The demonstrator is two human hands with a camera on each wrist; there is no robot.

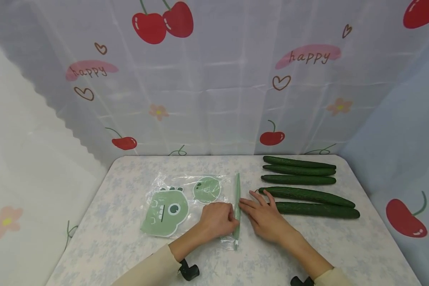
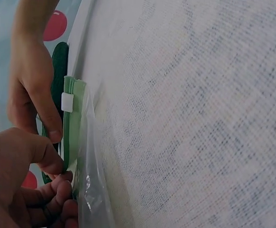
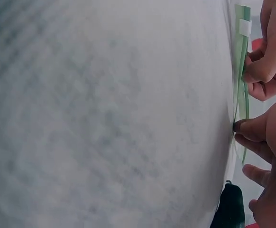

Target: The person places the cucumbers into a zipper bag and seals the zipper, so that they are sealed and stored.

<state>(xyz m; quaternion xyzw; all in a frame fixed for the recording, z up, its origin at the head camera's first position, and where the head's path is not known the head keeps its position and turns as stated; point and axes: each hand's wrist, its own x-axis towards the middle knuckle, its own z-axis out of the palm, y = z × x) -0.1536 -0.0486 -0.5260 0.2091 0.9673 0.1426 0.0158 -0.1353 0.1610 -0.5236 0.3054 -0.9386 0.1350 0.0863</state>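
While on the bag's zip strip point(image 1: 237, 202), both hands.

**Cucumbers Lined Up Beneath Cherry-Print Backdrop**

Five long dark-green cucumbers point(image 1: 307, 186) lie side by side on the right of a pale, blue-mottled table point(image 1: 103, 234), three close together at the back and two nearer the front. Behind hangs a translucent curtain point(image 1: 214, 79) printed with red cherries, hearts, flowers and the word "happy".

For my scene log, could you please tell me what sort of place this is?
Probably a home-style tabletop: a table under a pale floral cloth, a cherry-printed curtain backdrop, five long dark green cucumbers and a clear zip bag with green dinosaur print.
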